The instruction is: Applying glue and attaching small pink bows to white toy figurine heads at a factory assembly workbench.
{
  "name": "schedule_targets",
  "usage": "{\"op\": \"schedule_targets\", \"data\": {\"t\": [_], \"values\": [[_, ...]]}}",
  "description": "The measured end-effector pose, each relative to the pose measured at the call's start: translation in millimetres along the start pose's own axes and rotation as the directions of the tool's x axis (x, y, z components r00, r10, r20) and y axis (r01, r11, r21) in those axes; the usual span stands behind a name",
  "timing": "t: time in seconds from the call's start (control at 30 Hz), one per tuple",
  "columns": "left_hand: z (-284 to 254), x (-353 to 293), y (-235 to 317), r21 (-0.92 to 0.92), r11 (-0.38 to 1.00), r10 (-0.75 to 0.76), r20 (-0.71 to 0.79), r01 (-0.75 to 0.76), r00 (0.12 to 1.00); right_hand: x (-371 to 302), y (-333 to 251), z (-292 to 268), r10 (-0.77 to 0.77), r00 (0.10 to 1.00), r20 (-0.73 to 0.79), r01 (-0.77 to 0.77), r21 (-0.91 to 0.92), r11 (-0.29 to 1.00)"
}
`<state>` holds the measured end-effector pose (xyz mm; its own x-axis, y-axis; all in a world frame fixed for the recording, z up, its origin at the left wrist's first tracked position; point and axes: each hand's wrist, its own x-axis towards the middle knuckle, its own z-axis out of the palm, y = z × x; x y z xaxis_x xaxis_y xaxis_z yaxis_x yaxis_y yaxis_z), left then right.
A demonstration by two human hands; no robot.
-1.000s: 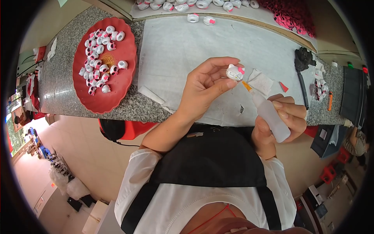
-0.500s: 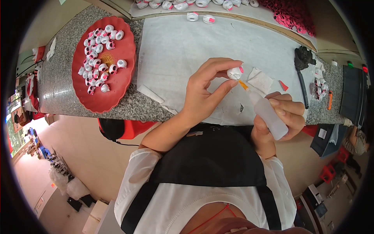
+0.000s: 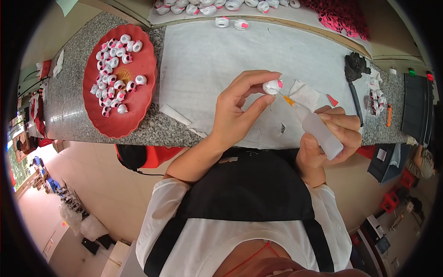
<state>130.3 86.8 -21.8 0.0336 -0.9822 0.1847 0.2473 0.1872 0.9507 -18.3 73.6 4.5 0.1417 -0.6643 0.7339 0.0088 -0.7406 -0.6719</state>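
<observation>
Between thumb and fingers, my left hand (image 3: 237,106) pinches a small round white piece with a pink patch (image 3: 272,87). My right hand (image 3: 336,131) is wrapped round a translucent squeeze bottle (image 3: 318,134) with an orange needle tip (image 3: 289,100). The thin needle points up and left at the lower right side of the piece, close to it; I cannot tell whether they touch. Both hands are above the white sheet (image 3: 203,60) on the bench.
A red scalloped plate (image 3: 104,124) with several similar pieces lies on the granite top (image 3: 64,101) at left. Two pieces (image 3: 241,25) sit at the far edge, below a shelf with more and a pink heap (image 3: 339,18). A crumpled tissue (image 3: 304,94) and black tool (image 3: 356,104) lie right.
The needle tip has drawn slightly away from the white piece. My left hand has shifted a little left with the piece, which has turned slightly. The whole view has shifted a little.
</observation>
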Motion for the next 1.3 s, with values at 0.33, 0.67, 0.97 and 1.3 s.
{"op": "schedule_targets", "data": {"t": [0.33,0.67,0.97,1.3], "values": [[-8.9,-1.2,3.7,-0.305,0.949,-0.134,-0.179,0.074,0.975,38.0,26.5,-45.4,0.450,0.892,-0.044,-0.441,0.137,0.887],[-7.6,1.8,4.8,-0.338,0.938,-0.151,-0.191,0.079,0.970,121.5,158.4,-44.7,0.415,0.893,0.175,-0.113,-0.805,0.582],[-7.7,0.7,6.9,-0.366,0.924,-0.179,-0.167,0.108,0.969,122.2,166.7,-43.2,0.380,0.884,0.271,0.039,-0.854,0.519],[-3.3,0.8,0.7,-0.159,0.987,-0.048,-0.142,0.025,0.989,29.6,28.7,-16.0,0.744,0.648,0.163,-0.761,0.171,0.626]]}}
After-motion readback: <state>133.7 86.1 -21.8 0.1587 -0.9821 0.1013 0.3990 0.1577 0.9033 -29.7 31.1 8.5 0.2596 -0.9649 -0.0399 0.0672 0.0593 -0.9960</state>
